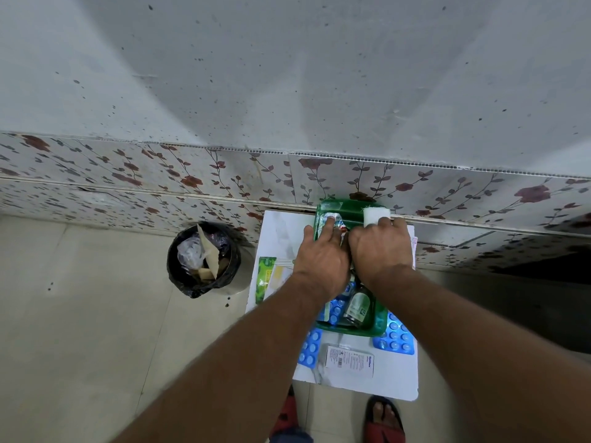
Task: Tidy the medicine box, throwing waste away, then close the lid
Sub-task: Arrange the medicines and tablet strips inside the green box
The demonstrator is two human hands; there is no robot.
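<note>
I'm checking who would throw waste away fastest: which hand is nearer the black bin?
The left. The left hand is over the green box, on the side facing the bin; the right hand is beyond it, farther from the bin.

You are looking at a green medicine box on a white table, blue blister packs, a bin lined in black, red sandals, and wall tiles patterned with dark red roses.
</note>
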